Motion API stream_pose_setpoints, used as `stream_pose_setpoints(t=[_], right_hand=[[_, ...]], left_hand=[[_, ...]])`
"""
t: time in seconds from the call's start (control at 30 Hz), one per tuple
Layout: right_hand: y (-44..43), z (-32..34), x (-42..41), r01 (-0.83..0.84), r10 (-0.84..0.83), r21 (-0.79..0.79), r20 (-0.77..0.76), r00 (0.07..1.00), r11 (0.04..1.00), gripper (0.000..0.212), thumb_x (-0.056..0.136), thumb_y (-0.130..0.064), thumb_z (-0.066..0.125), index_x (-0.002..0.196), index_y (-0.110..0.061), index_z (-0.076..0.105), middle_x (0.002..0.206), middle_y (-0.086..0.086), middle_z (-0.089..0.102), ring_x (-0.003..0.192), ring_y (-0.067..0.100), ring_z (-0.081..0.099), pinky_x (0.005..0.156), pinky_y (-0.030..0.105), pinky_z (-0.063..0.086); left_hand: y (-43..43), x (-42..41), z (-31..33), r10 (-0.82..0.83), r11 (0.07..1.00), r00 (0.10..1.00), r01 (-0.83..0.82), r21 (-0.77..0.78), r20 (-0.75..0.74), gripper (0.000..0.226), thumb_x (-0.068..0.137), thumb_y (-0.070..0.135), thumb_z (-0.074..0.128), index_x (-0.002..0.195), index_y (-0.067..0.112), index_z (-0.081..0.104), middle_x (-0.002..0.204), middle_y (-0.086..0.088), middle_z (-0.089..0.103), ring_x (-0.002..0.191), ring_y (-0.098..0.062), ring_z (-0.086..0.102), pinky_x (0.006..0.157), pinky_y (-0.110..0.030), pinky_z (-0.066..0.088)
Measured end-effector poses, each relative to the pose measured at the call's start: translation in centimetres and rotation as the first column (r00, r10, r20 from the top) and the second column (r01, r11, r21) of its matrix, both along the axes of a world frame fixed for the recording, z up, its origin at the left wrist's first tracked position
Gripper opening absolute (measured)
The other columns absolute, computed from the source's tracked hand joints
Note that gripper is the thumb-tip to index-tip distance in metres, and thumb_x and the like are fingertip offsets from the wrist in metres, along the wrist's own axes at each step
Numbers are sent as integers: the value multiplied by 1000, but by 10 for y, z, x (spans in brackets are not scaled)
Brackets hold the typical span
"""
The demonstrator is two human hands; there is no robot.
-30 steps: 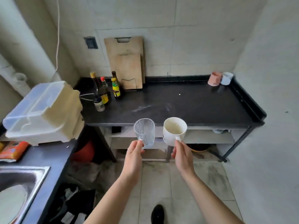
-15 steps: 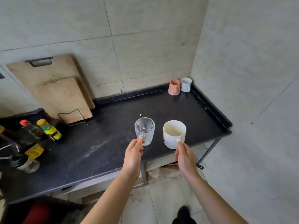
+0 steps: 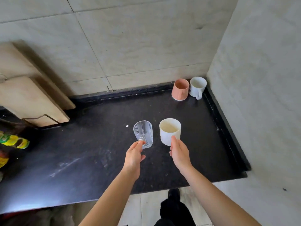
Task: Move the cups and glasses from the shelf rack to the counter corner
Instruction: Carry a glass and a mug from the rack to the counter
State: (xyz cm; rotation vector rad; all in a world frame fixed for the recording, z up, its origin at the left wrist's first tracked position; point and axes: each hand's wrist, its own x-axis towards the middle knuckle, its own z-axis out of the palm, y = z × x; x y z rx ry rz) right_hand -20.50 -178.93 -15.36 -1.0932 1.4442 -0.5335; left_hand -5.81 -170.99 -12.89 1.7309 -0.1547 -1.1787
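My left hand (image 3: 133, 156) pinches the handle of a clear ribbed glass mug (image 3: 143, 134), held upright above the black counter (image 3: 97, 152). Beside it my right hand (image 3: 179, 154) grips the handle of a cream-white mug (image 3: 169, 131), also upright and off the surface. In the far right counter corner stand a pink cup (image 3: 180, 89) and a white mug (image 3: 197, 86), side by side against the walls.
Wooden cutting boards (image 3: 31, 98) lean on the back wall at the left, in a wire holder. Sauce bottles (image 3: 13, 141) crowd the left edge. A raised black lip (image 3: 228, 128) borders the counter's right side by the tiled wall.
The view has closed in on the counter and turned right. Both hands have carried the glass mug and the white mug forward, from in front of the counter edge to over its surface.
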Motion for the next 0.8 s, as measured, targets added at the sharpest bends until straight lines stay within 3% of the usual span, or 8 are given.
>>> stream_pose_setpoints(t=[0.1,0.17,0.3,0.43,0.57,0.7,0.8], right_hand=[[-44,-17,9,-79,81,51,-33,996,996,40,101,-53,42,98,-16,57,97,-1,55,92,20,54,93,45,49],[-68,-29,16,-93,96,69,-38,995,993,41,100,-53,43,99,-15,58,97,-1,56,94,20,55,96,47,49],[-111,-49,35,-91,93,77,-15,996,993,35,100,-51,45,94,-19,59,88,-6,57,91,19,58,88,41,50],[-146,-64,54,-74,74,49,3,997,996,30,102,-48,42,100,-23,58,92,-7,56,93,17,58,90,39,49],[-177,-74,72,-60,59,32,14,998,998,29,104,-43,40,82,-28,52,85,-3,56,78,12,56,71,24,44],[-208,-82,89,-52,52,19,9,999,998,28,102,-26,39,77,-17,49,81,4,54,74,14,52,70,31,44],[-227,-88,100,-66,66,-11,-3,998,998,32,105,-27,36,80,-20,54,85,2,60,75,12,57,71,28,46]], left_hand=[[-38,4,-12,41,999,999,-41,19,-10,26,102,35,49,110,20,69,121,6,64,115,-11,54,85,-33,47],[-62,10,-21,43,998,999,-43,37,7,26,102,35,49,107,20,69,120,8,64,113,-8,54,84,-32,47],[-110,26,-41,39,998,999,-40,39,36,23,102,33,50,101,23,71,116,12,65,109,-4,55,83,-30,47],[-152,41,-60,26,999,999,-27,20,47,25,102,34,49,108,21,69,119,12,66,112,-5,55,89,-32,47],[-182,54,-71,13,1000,999,-12,-24,50,26,102,37,50,112,23,69,121,14,66,112,-1,55,89,-31,48],[-213,66,-76,-11,999,997,13,-34,79,23,102,39,49,113,29,67,121,18,64,110,2,54,86,-30,47],[-235,74,-80,-37,999,993,40,-29,112,20,102,40,48,109,33,65,119,20,62,108,3,54,87,-31,47]])
